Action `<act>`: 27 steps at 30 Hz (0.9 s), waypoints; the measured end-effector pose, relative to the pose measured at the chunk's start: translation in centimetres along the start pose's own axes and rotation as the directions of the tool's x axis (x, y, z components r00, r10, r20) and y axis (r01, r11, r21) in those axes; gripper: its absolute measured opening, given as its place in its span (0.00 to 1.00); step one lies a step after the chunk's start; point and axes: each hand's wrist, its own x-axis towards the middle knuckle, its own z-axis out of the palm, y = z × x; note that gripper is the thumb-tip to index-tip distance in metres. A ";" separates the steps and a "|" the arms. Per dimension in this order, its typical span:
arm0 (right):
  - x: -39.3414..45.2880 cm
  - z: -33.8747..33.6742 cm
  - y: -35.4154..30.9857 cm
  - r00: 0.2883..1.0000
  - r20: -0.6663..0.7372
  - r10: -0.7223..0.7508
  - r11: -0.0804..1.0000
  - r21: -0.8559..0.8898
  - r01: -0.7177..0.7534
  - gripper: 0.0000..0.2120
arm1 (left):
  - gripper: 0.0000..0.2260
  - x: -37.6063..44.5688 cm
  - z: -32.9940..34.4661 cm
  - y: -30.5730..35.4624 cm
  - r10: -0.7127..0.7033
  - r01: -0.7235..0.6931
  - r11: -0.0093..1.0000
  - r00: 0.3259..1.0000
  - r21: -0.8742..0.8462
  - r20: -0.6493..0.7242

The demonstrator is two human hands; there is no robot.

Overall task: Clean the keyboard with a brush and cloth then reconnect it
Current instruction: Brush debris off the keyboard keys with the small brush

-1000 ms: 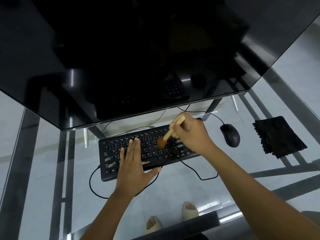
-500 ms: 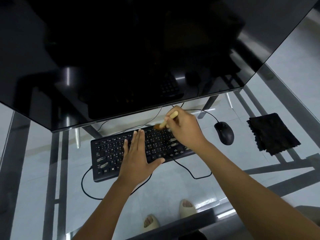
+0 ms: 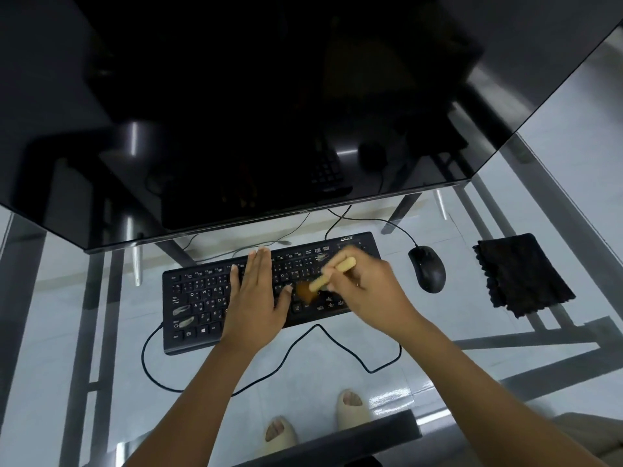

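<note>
The keyboard (image 3: 199, 298) lies flat on the glass desk (image 3: 573, 156) in front of me, just below the dark monitor (image 3: 236, 112), with its black cable (image 3: 337, 342) looping loosely over the glass on my side of it. My left hand (image 3: 258, 298) rests flat on the middle of the keys, fingers straight and together, thumb spread out to the right. My right hand (image 3: 371, 291) grips the brush (image 3: 323, 281) by its pale wooden handle, fingers curled round it; the brown bristles point down and to the left, touching the keys just beside my left thumb. The brush looks blurred. To the right of the keyboard sits the black mouse (image 3: 427, 268), close by but not touching, and farther right the dark cloth (image 3: 522, 274) lies folded on the glass, well apart from my hands. Through the glass I see my feet in pale sandals (image 3: 350, 409) on the floor below.
</note>
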 end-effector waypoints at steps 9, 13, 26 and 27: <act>-0.4 -1.8 1.5 0.995 0.023 0.099 0.993 0.060 -0.100 0.03 | 0.43 0.5 0.1 1.6 0.054 -0.060 0.997 0.993 0.052 0.108; -0.9 -3.8 3.4 0.971 -0.228 0.075 0.977 -0.180 -0.118 0.05 | 0.46 1.1 0.4 2.5 0.089 -0.096 0.994 0.987 0.047 0.137; 1.4 -5.2 3.7 0.989 -0.148 -0.024 0.975 -0.221 -0.009 0.05 | 0.58 1.9 1.2 4.2 -0.002 -0.008 0.998 0.989 0.066 0.146; 1.8 -5.2 3.8 0.984 -0.168 -0.064 0.959 -0.282 0.014 0.06 | 0.58 1.9 1.2 4.3 -0.004 -0.005 0.998 0.989 0.063 0.149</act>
